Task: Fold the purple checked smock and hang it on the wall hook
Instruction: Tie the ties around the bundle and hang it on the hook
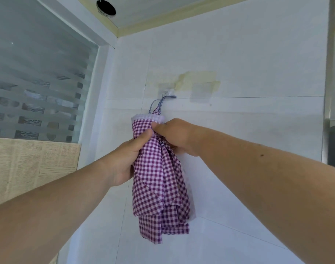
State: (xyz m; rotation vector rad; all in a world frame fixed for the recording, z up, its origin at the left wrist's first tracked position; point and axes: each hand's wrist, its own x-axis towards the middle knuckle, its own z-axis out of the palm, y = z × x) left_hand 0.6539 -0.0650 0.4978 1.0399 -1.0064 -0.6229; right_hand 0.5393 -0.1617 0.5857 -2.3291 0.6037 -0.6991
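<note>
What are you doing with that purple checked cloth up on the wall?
A person is hanging up a purple checked smock. It is bunched into a long bundle, and its thin strings are looped over a small clear hook stuck on the white tiled wall. The left hand and the right hand both grip the bundle near its top, so it has not been let go.

My left hand (131,156) has its fingertips buried behind the purple checked smock (159,180), and my right hand (175,137) hides its fingers there too. At twelve o'clock above them, the wall hook (167,93) is too small and pale to make out clearly.
</note>
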